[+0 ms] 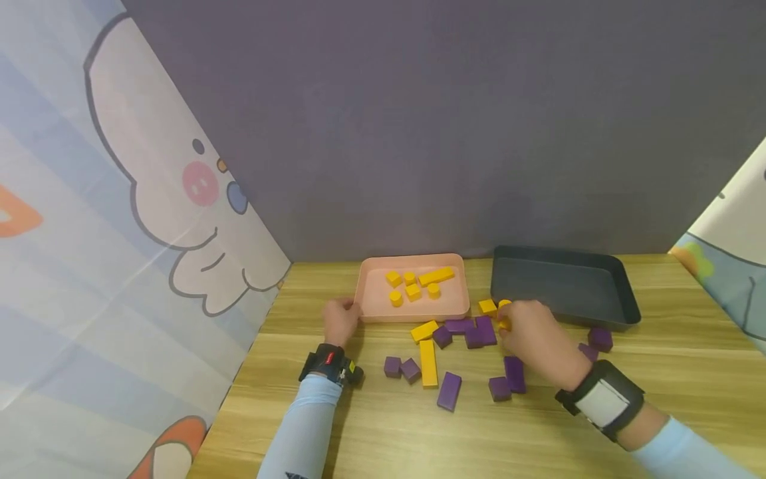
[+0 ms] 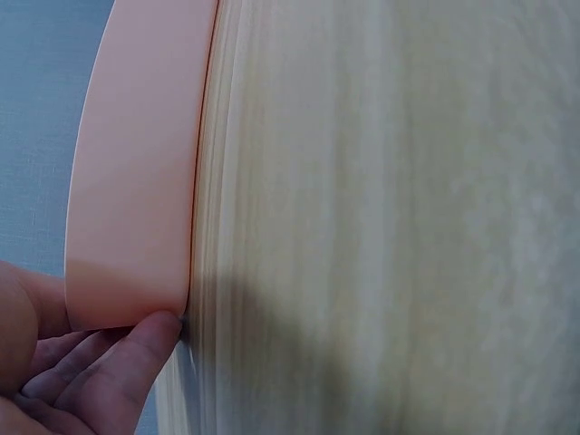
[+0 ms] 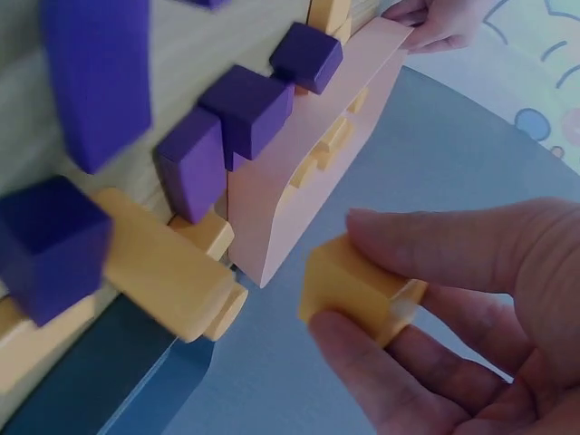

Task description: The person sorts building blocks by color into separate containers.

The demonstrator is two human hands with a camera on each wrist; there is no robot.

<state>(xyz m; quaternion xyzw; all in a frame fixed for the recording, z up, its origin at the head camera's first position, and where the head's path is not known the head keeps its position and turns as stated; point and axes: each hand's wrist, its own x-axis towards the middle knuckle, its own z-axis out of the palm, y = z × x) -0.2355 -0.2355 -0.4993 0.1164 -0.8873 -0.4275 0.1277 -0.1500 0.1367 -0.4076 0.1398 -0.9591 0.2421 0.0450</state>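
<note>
My left hand (image 1: 341, 322) grips the front left corner of a pink tray (image 1: 413, 318), and the left wrist view has its fingers (image 2: 118, 367) curled around that corner of the tray's wall (image 2: 136, 199). Several yellow blocks (image 1: 413, 292) lie inside this tray. Between the thumb and fingers of my right hand (image 1: 538, 339) is a small yellow block (image 3: 349, 285), pinched and raised in the right wrist view. Beneath and around that hand are loose purple and yellow blocks, among them a yellow block (image 1: 487, 307) between the two trays and a purple slab (image 1: 514, 374).
A black tray (image 1: 556, 286) stands at the back right against a grey panel (image 1: 419, 133). Two long yellow bars (image 1: 428, 364) and several purple blocks (image 1: 449, 391) are spread over the wooden table (image 1: 383, 439) in front of the trays. Purple cubes (image 1: 600, 339) lie right of my right hand.
</note>
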